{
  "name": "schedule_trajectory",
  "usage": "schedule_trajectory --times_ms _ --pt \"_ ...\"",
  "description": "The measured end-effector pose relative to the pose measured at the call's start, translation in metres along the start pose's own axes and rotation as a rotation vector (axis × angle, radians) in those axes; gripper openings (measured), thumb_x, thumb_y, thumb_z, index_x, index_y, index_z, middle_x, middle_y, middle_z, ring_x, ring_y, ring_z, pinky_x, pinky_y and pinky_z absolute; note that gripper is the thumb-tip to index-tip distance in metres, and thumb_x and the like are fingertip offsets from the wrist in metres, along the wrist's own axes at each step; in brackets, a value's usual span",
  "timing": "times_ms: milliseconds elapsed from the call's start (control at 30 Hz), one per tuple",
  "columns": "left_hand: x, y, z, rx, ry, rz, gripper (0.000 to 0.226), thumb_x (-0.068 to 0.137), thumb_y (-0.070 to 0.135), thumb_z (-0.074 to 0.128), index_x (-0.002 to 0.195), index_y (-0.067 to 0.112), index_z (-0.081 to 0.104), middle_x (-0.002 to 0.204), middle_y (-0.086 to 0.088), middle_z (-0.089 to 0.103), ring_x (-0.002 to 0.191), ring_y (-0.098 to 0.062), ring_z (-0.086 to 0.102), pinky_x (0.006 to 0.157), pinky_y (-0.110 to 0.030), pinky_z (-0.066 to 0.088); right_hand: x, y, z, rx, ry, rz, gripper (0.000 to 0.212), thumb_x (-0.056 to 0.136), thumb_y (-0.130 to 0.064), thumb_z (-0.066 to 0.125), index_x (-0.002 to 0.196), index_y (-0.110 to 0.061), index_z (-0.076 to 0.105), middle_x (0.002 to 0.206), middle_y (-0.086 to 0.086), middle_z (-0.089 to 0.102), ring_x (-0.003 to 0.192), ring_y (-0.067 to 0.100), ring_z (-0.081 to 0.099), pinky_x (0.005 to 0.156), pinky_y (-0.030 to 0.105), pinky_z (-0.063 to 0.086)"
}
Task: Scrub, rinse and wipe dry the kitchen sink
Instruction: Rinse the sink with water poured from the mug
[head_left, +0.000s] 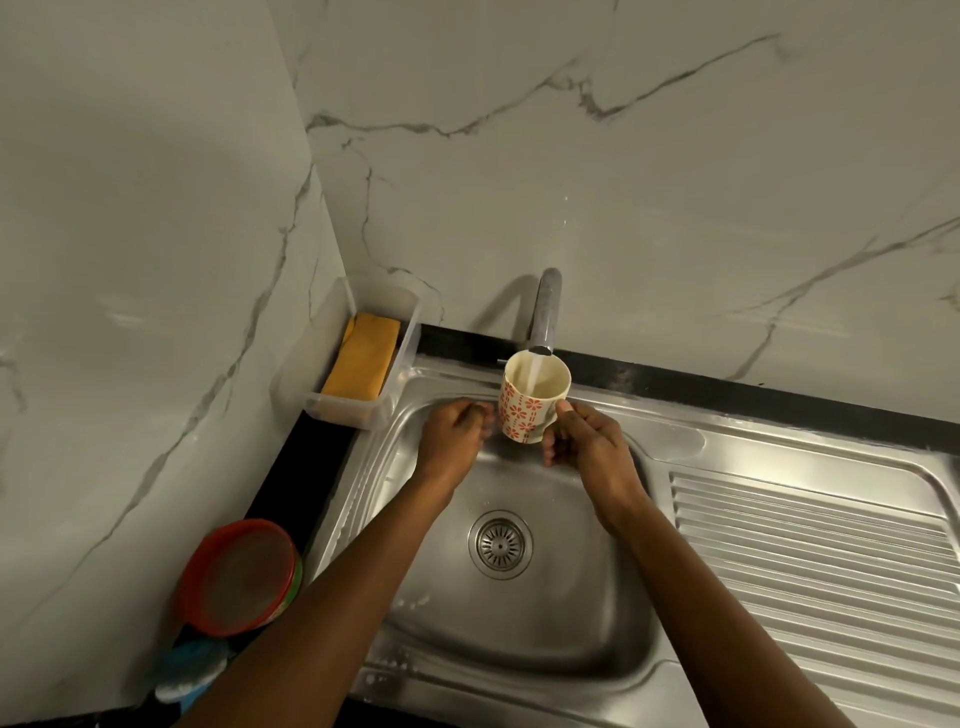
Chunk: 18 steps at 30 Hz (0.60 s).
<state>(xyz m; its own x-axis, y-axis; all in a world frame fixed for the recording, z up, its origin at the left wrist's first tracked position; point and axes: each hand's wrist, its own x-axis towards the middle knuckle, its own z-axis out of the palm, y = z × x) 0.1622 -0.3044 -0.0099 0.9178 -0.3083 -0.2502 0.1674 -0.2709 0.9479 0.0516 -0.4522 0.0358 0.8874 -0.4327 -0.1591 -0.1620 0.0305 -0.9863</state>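
A steel sink (524, 654) with a round drain (500, 543) fills the lower middle. Above its back rim, water runs from the tap (545, 312) into a cream mug with a red flower pattern (524, 410). My right hand (587, 441) grips the mug from its right side, thumb near the rim. My left hand (457, 431) hovers just left of the mug with fingers curled, holding nothing that I can see. White foam specks lie along the sink's left and front rim.
A clear plastic tray (395, 374) holding a yellow sponge (361, 364) stands in the back left corner. A red-lidded tub (241, 577) and a blue scrubber (195, 670) sit on the dark counter at left. The ribbed drainboard (821, 561) stretches right. Marble walls rise behind.
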Motion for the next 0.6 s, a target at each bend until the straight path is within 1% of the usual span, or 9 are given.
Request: schedule_trajectory --times_ms 167,233,300,433,533,600 --pt "-0.001 0.004 0.0 0.013 0.008 -0.011 0.026 0.105 0.018 0.052 0.106 0.013 0.077 0.1 0.0 0.078 0.091 -0.015 0.074 0.089 -0.04 0.06 -0.002 0.0 -0.004 -0.007 -0.008 -0.022 0.043 0.111 -0.029 0.044 0.091 0.004 0.063 0.078 0.014 0.064 0.073 0.025 0.057 0.071 0.033 0.053" --pt "-0.002 0.006 0.0 0.0 0.012 -0.008 0.026 0.105 0.016 0.052 0.105 0.012 0.077 0.1 -0.001 0.078 0.09 -0.015 0.074 0.088 -0.039 0.06 -0.003 0.001 -0.007 -0.02 -0.013 -0.026 0.042 0.112 -0.029 0.045 0.09 0.001 0.063 0.078 0.013 0.065 0.073 0.024 0.058 0.071 0.031 0.053" --pt "-0.003 0.007 -0.001 -0.007 0.012 -0.003 0.026 0.104 0.016 0.052 0.104 0.012 0.077 0.1 -0.002 0.078 0.091 -0.018 0.074 0.089 -0.04 0.059 -0.005 0.001 -0.009 -0.032 -0.019 -0.025 0.04 0.111 -0.029 0.045 0.089 -0.002 0.064 0.078 0.012 0.066 0.072 0.024 0.058 0.071 0.031 0.054" --pt "-0.005 0.007 -0.002 0.013 0.004 0.002 0.024 0.103 0.018 0.054 0.102 0.014 0.078 0.099 -0.001 0.079 0.093 -0.02 0.075 0.094 -0.047 0.06 -0.009 0.0 -0.01 -0.036 -0.025 -0.023 0.041 0.111 -0.03 0.045 0.087 -0.003 0.064 0.077 0.012 0.066 0.072 0.024 0.059 0.071 0.032 0.054" --pt "-0.005 0.006 -0.004 0.022 0.009 0.005 0.024 0.103 0.018 0.054 0.102 0.013 0.077 0.099 -0.007 0.078 0.096 -0.027 0.073 0.096 -0.052 0.058 -0.01 -0.001 -0.011 -0.031 -0.03 -0.019 0.041 0.111 -0.029 0.045 0.087 -0.003 0.065 0.077 0.011 0.066 0.072 0.025 0.059 0.072 0.036 0.054" --pt "-0.006 0.007 -0.004 0.019 0.011 0.007 0.023 0.104 0.018 0.054 0.1 0.015 0.077 0.101 -0.01 0.077 0.098 -0.03 0.072 0.096 -0.052 0.058 -0.009 -0.002 -0.012 -0.03 -0.03 -0.021 0.04 0.111 -0.029 0.046 0.087 -0.003 0.065 0.076 0.011 0.067 0.071 0.024 0.059 0.073 0.037 0.053"
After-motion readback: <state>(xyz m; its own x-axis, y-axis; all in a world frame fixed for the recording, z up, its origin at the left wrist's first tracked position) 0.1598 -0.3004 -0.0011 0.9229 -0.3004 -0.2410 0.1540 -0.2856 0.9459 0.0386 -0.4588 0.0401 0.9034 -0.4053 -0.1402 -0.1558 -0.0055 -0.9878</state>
